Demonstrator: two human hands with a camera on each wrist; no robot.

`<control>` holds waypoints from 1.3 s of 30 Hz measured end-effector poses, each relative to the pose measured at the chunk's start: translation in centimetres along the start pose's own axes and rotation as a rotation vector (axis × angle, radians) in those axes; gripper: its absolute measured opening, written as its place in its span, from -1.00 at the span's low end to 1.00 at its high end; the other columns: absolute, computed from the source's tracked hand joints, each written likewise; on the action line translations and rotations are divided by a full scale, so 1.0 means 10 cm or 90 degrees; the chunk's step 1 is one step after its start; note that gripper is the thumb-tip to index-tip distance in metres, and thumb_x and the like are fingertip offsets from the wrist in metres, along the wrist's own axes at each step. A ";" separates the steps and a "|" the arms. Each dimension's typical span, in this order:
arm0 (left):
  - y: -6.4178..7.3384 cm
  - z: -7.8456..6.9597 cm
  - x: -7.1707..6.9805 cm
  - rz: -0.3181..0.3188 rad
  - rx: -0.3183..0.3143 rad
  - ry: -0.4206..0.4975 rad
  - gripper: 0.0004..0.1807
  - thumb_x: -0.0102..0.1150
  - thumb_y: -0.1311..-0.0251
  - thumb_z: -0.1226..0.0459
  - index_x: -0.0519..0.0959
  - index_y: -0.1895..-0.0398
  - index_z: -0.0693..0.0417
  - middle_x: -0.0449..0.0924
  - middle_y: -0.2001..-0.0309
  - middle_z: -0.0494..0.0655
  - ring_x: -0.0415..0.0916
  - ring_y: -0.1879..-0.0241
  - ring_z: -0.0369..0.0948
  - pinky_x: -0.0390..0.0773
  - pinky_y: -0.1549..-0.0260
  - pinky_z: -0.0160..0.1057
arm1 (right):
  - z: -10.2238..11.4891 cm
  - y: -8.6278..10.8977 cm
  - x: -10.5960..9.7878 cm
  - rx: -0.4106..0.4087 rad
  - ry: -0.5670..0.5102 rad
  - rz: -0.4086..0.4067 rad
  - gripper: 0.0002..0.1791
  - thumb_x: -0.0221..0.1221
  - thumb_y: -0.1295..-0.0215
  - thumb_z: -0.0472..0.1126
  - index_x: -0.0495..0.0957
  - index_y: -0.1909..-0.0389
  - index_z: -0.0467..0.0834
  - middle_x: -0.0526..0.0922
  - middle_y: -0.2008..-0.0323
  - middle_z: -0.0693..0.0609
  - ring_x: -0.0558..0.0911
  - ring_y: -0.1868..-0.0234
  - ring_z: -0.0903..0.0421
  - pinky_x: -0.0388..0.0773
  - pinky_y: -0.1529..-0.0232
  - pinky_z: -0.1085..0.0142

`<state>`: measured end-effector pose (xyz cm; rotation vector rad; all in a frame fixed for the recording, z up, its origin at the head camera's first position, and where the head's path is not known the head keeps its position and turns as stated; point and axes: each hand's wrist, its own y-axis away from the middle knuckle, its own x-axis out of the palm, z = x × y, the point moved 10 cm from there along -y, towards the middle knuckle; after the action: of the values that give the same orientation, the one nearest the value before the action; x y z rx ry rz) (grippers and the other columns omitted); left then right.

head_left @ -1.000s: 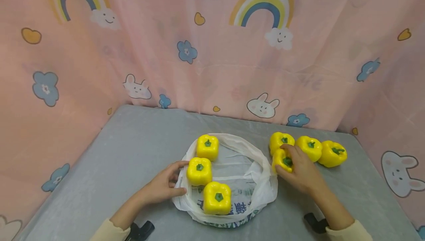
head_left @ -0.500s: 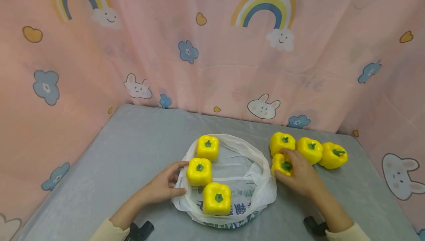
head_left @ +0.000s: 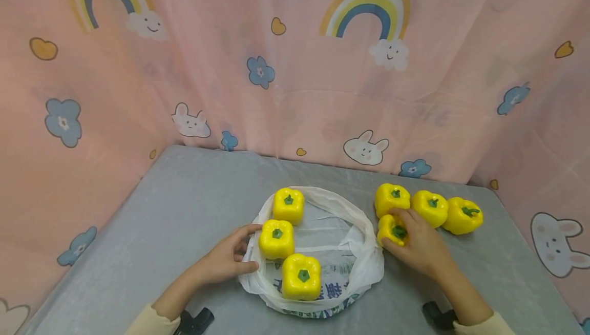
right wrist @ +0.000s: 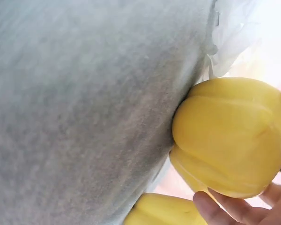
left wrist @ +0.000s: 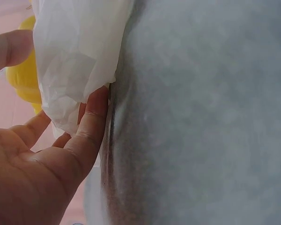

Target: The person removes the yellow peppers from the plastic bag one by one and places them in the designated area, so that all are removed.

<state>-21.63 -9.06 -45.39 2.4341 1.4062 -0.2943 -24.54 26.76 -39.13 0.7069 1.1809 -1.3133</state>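
Note:
My right hand (head_left: 417,243) grips a yellow bell pepper (head_left: 391,230) with a green stem, just right of a white plastic bag (head_left: 375,263). In the right wrist view, this bell pepper (right wrist: 232,136) rests against the grey surface, with fingertips around its side. My left hand (head_left: 226,255) touches the bag's left side, thumb and fingers spread. The left wrist view shows fingers (left wrist: 91,126) against the white plastic. Within the bag's round opening sit a back pepper (head_left: 288,206), a middle pepper (head_left: 276,239) and a front pepper (head_left: 301,277).
Behind my right hand stand three more yellow peppers: a left one (head_left: 391,199), a middle one (head_left: 429,208) and a right one (head_left: 462,216). All rest on the grey-covered table (head_left: 207,186). A pink patterned curtain (head_left: 304,114) rises along the back and sides.
My right hand and the gripped bell pepper have shifted slightly toward me, opening a small gap to the pepper behind. My left hand and the bag look unchanged.

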 end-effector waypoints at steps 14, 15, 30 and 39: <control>0.01 0.01 0.00 -0.002 0.001 0.006 -0.15 0.34 -0.09 0.28 0.14 -0.44 -0.01 0.44 -0.16 0.22 0.59 0.07 -0.09 0.67 0.26 -0.26 | 0.04 0.01 -0.08 -0.014 0.001 -0.045 -0.36 0.36 0.04 -0.07 0.45 -0.09 -0.22 0.50 0.04 -0.22 0.51 0.13 -0.14 0.52 0.13 -0.14; 0.01 0.01 -0.01 -0.002 0.001 0.005 -0.15 0.34 -0.09 0.28 0.14 -0.44 -0.01 0.43 -0.17 0.22 0.59 0.07 -0.09 0.67 0.26 -0.26 | 0.05 0.01 -0.09 -0.015 0.001 -0.051 -0.37 0.36 0.05 -0.08 0.46 -0.09 -0.22 0.50 0.05 -0.22 0.52 0.14 -0.13 0.52 0.12 -0.14; 0.00 0.01 -0.01 -0.006 0.000 -0.005 -0.16 0.35 -0.08 0.27 0.15 -0.43 -0.01 0.41 -0.19 0.21 0.57 0.05 -0.09 0.67 0.25 -0.28 | 0.08 0.04 -0.22 -0.001 -0.008 -0.103 -0.54 0.32 0.02 -0.10 0.55 0.07 -0.19 0.55 0.11 -0.19 0.51 0.13 -0.17 0.51 0.14 -0.17; 0.00 0.02 -0.01 -0.007 0.001 -0.004 -0.15 0.34 -0.09 0.27 0.15 -0.44 0.00 0.39 -0.21 0.21 0.57 0.04 -0.09 0.67 0.25 -0.28 | 0.09 0.04 -0.24 0.002 0.009 -0.098 -0.60 0.31 0.00 -0.08 0.59 0.13 -0.19 0.58 0.14 -0.18 0.53 0.15 -0.17 0.53 0.16 -0.16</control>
<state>-21.67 -9.19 -45.50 2.4259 1.4171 -0.3044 -23.57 26.81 -36.70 0.6386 1.2640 -1.4405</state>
